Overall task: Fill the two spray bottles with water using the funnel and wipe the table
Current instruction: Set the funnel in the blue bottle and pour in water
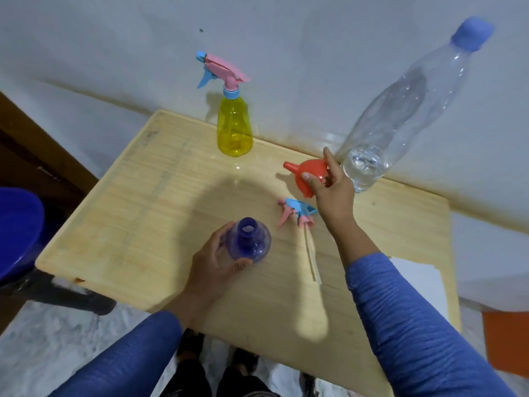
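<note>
My left hand (pixel 213 266) grips an open blue spray bottle (pixel 249 242) standing uncapped near the middle of the wooden table (pixel 137 213). Its pink and blue spray head (pixel 296 212) lies on the table to the right, its dip tube pointing toward me. My right hand (pixel 329 187) holds the orange funnel (pixel 307 174) by its rim, spout pointing left, just above the table. A yellow spray bottle (pixel 234 128) with a pink and blue trigger head stands at the back. A tall clear water bottle (pixel 400 110) with a blue cap stands at the right, with a little water at its bottom.
A blue basin (pixel 17 233) sits off the table's left edge. A white cloth or paper (pixel 420 285) lies at the table's right front. An orange object (pixel 506 342) stands on the floor at right. The white wall runs close behind the table.
</note>
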`<state>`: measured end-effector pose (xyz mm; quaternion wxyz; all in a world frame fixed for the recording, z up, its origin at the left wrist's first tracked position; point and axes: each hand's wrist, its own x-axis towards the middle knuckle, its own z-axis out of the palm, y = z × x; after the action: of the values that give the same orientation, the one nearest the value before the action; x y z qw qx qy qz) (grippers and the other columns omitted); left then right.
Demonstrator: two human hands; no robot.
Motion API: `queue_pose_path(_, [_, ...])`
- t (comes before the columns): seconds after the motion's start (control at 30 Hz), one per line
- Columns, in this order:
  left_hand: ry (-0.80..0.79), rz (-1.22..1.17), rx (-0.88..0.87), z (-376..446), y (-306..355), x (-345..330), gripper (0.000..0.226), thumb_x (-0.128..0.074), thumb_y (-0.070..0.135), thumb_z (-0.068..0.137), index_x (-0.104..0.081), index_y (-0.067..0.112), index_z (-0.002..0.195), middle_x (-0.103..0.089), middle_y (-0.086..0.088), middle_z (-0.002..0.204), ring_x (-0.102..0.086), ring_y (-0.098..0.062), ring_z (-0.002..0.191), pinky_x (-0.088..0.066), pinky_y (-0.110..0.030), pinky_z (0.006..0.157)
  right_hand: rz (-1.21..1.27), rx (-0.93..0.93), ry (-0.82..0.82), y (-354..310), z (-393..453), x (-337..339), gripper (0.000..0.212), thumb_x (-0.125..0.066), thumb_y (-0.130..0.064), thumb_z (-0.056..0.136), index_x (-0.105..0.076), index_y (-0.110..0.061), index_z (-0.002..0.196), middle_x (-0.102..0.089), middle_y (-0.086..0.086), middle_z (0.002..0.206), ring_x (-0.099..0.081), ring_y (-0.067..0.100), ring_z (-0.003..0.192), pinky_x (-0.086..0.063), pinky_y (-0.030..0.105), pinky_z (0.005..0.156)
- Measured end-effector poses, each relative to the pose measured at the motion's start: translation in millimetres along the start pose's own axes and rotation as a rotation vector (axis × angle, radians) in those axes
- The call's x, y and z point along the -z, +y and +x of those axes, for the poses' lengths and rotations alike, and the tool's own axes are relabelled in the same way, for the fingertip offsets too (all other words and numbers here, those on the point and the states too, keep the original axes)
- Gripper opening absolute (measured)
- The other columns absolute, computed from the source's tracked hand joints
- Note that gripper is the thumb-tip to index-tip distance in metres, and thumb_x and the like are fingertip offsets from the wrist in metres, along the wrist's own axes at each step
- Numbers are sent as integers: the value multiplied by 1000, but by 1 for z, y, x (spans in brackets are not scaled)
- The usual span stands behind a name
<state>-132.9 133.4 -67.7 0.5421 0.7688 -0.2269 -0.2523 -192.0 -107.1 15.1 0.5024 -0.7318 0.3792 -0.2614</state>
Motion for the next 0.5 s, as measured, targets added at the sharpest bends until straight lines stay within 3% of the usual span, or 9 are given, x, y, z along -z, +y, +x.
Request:
queue_pose_path(0.07, [0, 9, 0, -1, 0, 0, 83, -77, 60, 51, -44, 42, 126, -56, 22, 122, -55, 1, 113, -47, -23, 92, 57, 7, -12, -11, -19, 6, 67, -69, -17, 83, -38, -25, 141, -63, 22, 110, -63, 23, 97, -51, 34, 95])
queue_pose_path(0.1, [0, 11, -1, -1, 1, 0, 83, -76, 59, 51, -45, 41, 126, -56, 23, 121, -56, 2, 112, -47, -21, 91, 68, 18, -14, -16, -29, 8, 64, -69, -16, 83, -40, -25, 140, -65, 19, 107, -64, 18, 94, -52, 33, 94])
queue_pose_path(0.2, [-6, 17, -10, -2, 3, 0, 86, -73, 61, 50, -45, 38, 128, -57, 21, 118, -55, 6, 106, -44, -9, 85, 90, 82, -26, -29, -52, 13, 58, -68, -14, 84, -46, -28, 136, -62, -6, 110, -62, 4, 91, -53, 24, 88])
queue_pose_path(0.3, [0, 22, -4, -2, 6, 1, 86, -72, 63, 47, -46, 39, 126, -59, 20, 116, -55, 7, 103, -42, -8, 82, 52, 166, -59, -38, -70, 15, 54, -66, -11, 85, -47, -37, 128, -63, -9, 101, -55, 3, 71, -49, 8, 66])
queue_pose_path(0.43, [6, 25, -5, -2, 6, 2, 75, -71, 64, 47, -44, 53, 116, -57, 30, 110, -57, 4, 102, -42, -11, 81, -49, 282, -146, -43, -88, 12, 55, -68, -13, 83, -50, -44, 125, -65, -4, 120, -56, -5, 78, -46, 15, 78])
queue_pose_path(0.5, [13, 12, -6, -2, 6, 3, 74, -71, 66, 47, -43, 54, 115, -56, 32, 109, -57, 4, 101, -42, -10, 80, -108, 315, -190, -42, -92, 9, 54, -67, -17, 82, -52, -47, 124, -68, -4, 108, -56, -1, 73, -44, 17, 78])
